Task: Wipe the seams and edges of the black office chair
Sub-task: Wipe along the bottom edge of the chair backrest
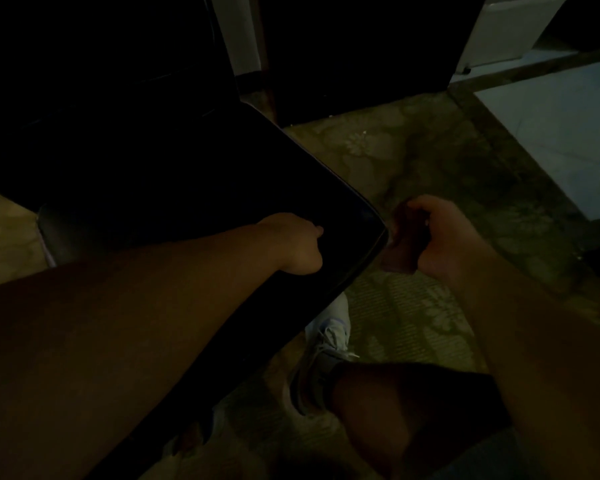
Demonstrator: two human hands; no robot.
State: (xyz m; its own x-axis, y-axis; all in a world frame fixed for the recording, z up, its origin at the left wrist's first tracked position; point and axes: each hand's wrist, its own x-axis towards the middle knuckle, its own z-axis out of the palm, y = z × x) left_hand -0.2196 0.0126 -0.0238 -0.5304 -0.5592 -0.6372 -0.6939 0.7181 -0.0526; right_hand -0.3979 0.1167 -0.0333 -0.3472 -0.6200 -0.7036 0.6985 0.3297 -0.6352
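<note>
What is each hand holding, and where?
The right hand grips a dark cloth bunched at the chair seat corner. The left hand rests on the seat; its fingers are hidden.

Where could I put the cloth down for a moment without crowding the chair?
Bare patterned rug lies beyond the right hand gripping the dark reddish cloth. Crowded: black chair seat under the left hand, grey-white sneaker beside it.

Dim indoor room, likely a home: patterned carpet (413, 161) underfoot, pale tiled floor (561, 133) beyond, white cabinet (506, 32) at far corner.
</note>
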